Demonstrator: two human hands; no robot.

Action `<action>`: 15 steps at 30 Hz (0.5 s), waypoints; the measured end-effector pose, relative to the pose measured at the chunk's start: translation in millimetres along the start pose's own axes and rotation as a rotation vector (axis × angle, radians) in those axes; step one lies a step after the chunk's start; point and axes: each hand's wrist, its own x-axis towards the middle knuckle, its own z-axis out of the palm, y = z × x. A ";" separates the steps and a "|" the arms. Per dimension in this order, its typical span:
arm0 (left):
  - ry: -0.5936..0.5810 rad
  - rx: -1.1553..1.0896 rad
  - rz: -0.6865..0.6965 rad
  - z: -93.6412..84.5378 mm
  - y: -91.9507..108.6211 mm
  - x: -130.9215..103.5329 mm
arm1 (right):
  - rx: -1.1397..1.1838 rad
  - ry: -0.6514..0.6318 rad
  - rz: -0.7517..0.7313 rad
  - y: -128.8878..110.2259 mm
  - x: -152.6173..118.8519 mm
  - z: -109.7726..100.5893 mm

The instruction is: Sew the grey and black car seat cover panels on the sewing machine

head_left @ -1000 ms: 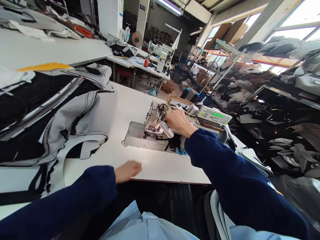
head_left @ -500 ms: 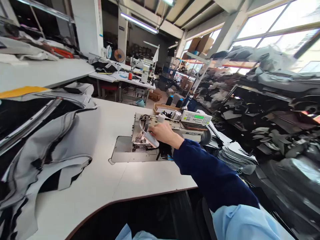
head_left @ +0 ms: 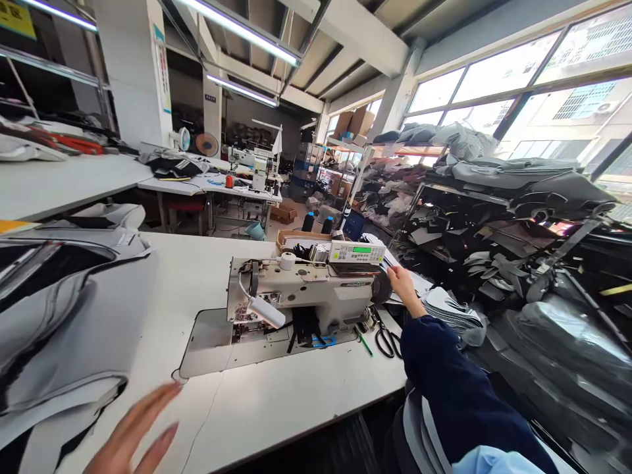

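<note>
A sewing machine with a green-lit control panel stands on the white table. At its right end my right hand is on the black handwheel, fingers curled at its rim; the fingertips are partly hidden. My left hand is over the table at the lower left, fingers apart and holding nothing, slightly blurred. It is near the front left corner of the metal bed plate. A thin thread runs across the tabletop beside it. A white lamp hangs at the needle end.
Black scissors and a green stick-like tool lie right of the machine. Grey and black fabric pieces cover the table's left side. A stack of cut pieces is at the right, beside crowded shelves. Thread cones stand behind.
My right hand has moved right, from the machine's needle end to the handwheel. My left hand has come into view at the lower left. The view has shifted, showing the scissors.
</note>
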 end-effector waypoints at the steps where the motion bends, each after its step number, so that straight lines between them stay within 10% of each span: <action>1: -0.011 -0.083 -0.070 4.2 13.5 14.2 | 0.023 -0.022 0.007 5.1 2.6 6.9; 8: -0.287 -0.782 -0.551 53.2 100.8 69.2 | 0.105 0.005 0.126 19.7 11.7 51.9; 15: -0.056 -1.044 -0.738 47.6 85.6 56.9 | 0.228 0.143 0.219 36.6 -7.2 73.1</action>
